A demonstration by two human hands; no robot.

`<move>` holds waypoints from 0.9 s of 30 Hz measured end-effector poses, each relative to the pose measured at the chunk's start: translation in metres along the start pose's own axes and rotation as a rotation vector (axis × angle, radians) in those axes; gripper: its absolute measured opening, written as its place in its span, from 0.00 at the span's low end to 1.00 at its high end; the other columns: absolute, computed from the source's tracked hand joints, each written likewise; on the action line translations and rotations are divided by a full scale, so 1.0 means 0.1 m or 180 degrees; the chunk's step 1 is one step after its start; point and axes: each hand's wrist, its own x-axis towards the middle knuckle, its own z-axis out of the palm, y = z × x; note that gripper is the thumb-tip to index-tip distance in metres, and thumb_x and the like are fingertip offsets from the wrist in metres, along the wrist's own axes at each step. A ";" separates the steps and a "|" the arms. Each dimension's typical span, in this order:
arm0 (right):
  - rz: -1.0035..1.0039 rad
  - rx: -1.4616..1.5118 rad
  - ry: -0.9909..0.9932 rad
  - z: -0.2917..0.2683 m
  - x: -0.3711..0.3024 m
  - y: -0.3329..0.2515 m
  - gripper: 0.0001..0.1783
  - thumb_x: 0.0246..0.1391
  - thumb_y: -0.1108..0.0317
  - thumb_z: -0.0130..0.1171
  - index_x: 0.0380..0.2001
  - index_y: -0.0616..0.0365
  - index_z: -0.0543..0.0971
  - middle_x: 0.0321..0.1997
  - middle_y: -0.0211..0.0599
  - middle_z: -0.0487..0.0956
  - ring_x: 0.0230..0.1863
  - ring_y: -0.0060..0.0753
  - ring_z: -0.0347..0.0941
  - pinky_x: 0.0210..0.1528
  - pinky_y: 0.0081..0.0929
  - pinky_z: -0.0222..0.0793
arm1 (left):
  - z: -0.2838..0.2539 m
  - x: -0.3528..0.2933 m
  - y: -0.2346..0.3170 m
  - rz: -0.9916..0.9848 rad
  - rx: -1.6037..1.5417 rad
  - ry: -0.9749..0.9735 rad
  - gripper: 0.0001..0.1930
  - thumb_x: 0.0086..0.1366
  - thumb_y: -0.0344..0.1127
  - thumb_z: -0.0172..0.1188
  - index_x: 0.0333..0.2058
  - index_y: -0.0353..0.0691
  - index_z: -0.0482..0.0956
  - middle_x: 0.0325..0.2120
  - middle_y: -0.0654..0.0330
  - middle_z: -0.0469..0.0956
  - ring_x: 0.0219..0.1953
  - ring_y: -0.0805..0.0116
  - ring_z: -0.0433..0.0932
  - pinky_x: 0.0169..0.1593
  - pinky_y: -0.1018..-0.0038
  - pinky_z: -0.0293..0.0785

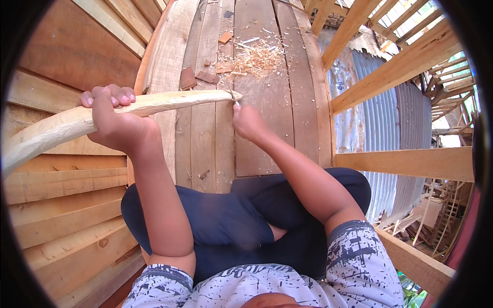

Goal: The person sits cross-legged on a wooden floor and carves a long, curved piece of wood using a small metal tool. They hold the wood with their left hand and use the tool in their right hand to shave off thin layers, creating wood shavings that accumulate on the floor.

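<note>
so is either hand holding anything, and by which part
The left hand grips the curved wood partway along its visible length; the right hand holds a small tool at the wood's tip, the tool's held part unclear.

Plank floor point(264, 149) bears reddish-brown fragments point(188, 79) | board wall point(67, 182) left | timber rails point(405, 162) right | corrugated metal sheeting point(382, 115) beyond rails

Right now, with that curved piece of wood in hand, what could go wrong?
The slim tool in the right hand sits at the tip of the curved wood; it could slip off the end. The left hand grips the wood well back from that tip, so the tip might wobble or twist. Loose shavings lie on the plank floor and might be slippery underfoot.
</note>
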 end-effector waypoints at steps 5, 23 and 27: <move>-0.0698 0.0376 0.0173 -0.05 -0.43 -0.59 0.25 0.70 0.58 0.39 0.38 0.72 0.76 0.35 0.71 0.79 0.41 0.71 0.77 0.47 0.57 0.71 | -0.06 0.00 0.01 0.0129 0.0020 -0.0143 0.14 0.56 0.21 0.52 0.30 0.50 0.60 0.17 0.70 0.59 0.18 0.78 0.58 0.26 0.78 0.61; -0.0596 0.0479 0.0380 0.19 -0.27 -0.35 0.27 0.72 0.55 0.37 0.36 0.72 0.72 0.31 0.65 0.79 0.37 0.66 0.77 0.40 0.53 0.69 | -0.06 0.01 0.02 0.0101 0.0245 0.0221 0.12 0.57 0.21 0.52 0.30 0.47 0.60 0.18 0.68 0.58 0.19 0.76 0.59 0.28 0.77 0.64; -0.0182 0.0606 0.0017 0.08 -0.07 -0.09 0.26 0.72 0.55 0.37 0.36 0.71 0.72 0.32 0.65 0.79 0.38 0.67 0.77 0.42 0.55 0.69 | 0.06 -0.06 0.02 0.0109 0.0567 0.0521 0.09 0.60 0.24 0.53 0.31 0.44 0.62 0.18 0.66 0.59 0.21 0.74 0.62 0.33 0.74 0.68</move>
